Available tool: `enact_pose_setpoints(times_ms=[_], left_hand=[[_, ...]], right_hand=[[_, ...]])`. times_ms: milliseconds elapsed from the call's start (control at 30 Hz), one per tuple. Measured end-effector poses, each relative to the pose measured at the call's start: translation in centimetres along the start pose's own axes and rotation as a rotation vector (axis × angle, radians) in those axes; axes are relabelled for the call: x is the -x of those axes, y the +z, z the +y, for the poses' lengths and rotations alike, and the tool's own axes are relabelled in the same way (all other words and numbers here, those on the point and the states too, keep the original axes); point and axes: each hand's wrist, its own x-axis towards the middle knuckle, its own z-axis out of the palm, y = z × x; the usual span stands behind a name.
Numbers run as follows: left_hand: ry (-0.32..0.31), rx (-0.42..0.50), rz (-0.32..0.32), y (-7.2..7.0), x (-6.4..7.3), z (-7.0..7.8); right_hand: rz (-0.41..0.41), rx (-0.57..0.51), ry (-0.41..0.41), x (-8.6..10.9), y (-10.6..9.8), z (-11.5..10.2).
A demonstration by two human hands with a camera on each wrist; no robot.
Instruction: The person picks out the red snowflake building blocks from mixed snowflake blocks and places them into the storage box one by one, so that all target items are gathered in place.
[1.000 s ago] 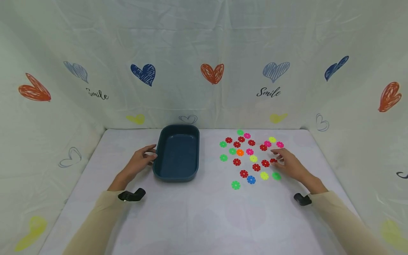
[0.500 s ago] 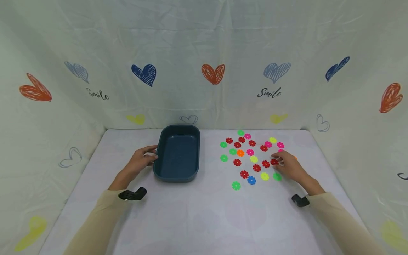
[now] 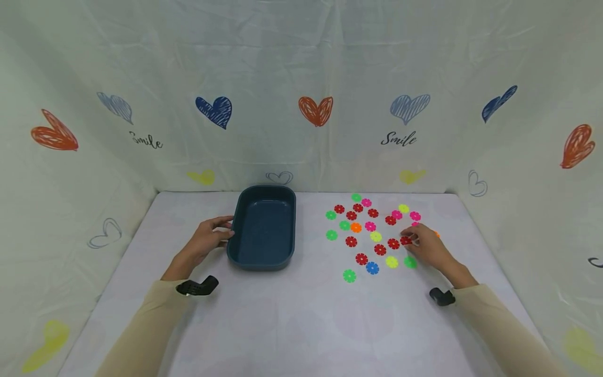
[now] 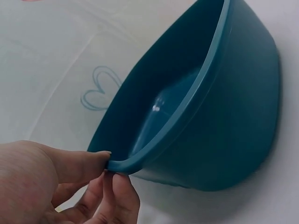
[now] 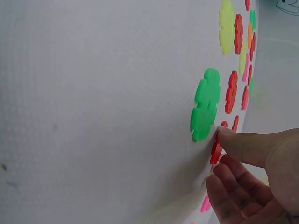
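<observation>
A deep blue rectangular plastic tub (image 3: 264, 264) stands left of centre on the table. My left hand (image 3: 209, 238) pinches its left rim, thumb on the inner side and fingers beneath the lip, as the left wrist view shows. My right hand (image 3: 428, 248) is low at the right edge of a spread of flat, notched interlocking discs. Its thumb and fingers are at opposite edges of a red interlocking disc (image 5: 216, 148), which appears lightly pinched against the table. A green disc (image 5: 206, 105) lies close to the thumb. Part of the red disc is hidden by the thumb.
Several more discs in red, pink, green, yellow, orange and blue (image 3: 372, 268) lie flat and apart between the tub and my right hand. A hanging white cloth (image 3: 358, 152) printed with hearts borders the white table (image 3: 292, 324) at the back and sides.
My right hand has shifted slightly, its thumb and fingers drawing closer around the red disc. My left hand stays on the tub's rim, and the tub has not moved.
</observation>
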Motion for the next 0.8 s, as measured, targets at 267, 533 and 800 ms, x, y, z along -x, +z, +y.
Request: enact_pose_setpoints(times_ms=[267,533,800], left_hand=[[0.018,0.001,-0.004,-0.06,-0.09,-0.09],[0.014,0.005,-0.002,-0.07,-0.07,-0.03],[0.007,0.007,-0.008,-0.02,0.02,0.16]], right_hand=[[0.011,-0.013,-0.003,-0.24,-0.01,0.02],[-0.024,-0.025,0.009,-0.46,-0.31,0.1],[-0.047,-0.031,0.042,-0.79,-0.57,0.39]])
